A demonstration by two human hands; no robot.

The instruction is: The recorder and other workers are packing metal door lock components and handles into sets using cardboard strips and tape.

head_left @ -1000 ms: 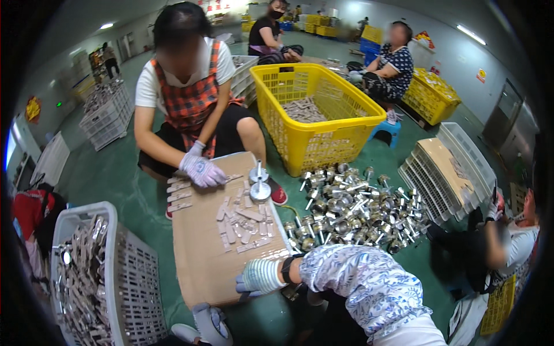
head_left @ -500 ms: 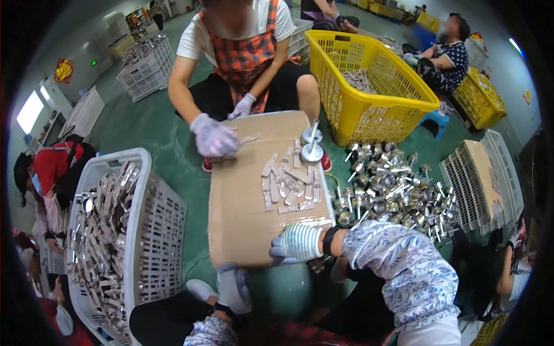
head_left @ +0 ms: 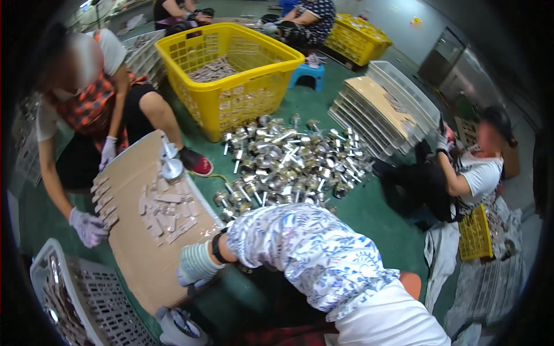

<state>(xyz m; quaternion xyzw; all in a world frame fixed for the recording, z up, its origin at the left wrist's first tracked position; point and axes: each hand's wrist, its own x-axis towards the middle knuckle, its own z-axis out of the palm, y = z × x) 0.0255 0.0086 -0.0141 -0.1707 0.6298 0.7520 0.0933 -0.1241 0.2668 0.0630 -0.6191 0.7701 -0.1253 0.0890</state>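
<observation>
My right hand [head_left: 195, 264], in a striped glove, rests at the near right edge of a cardboard sheet [head_left: 135, 259]; its fingers are blurred and partly hidden. Lower down, my left hand [head_left: 180, 327], in a grey glove, is beside the sheet's near corner, its fingers mostly turned out of sight. Loose flat metal pieces [head_left: 167, 210] lie scattered on the cardboard. Beyond them stand two round metal parts with stems [head_left: 172, 169]. Across from me, a co-worker's gloved hand [head_left: 88, 228] is close to a row of similar pieces [head_left: 104, 202] along the left edge.
A heap of shiny stemmed metal parts [head_left: 288, 161] covers the floor beyond my right arm. Behind it stands a yellow basket [head_left: 242, 95] with flat pieces inside. A grey basket [head_left: 107, 300] is at lower left. Stacked trays [head_left: 369, 115] and a seated person [head_left: 473, 173] are at right.
The view has swung right, so the cardboard and baskets appear farther left. The co-worker's hand has moved down to the sheet's left edge, where a row of pieces now shows. My hands stay near the cardboard.
</observation>
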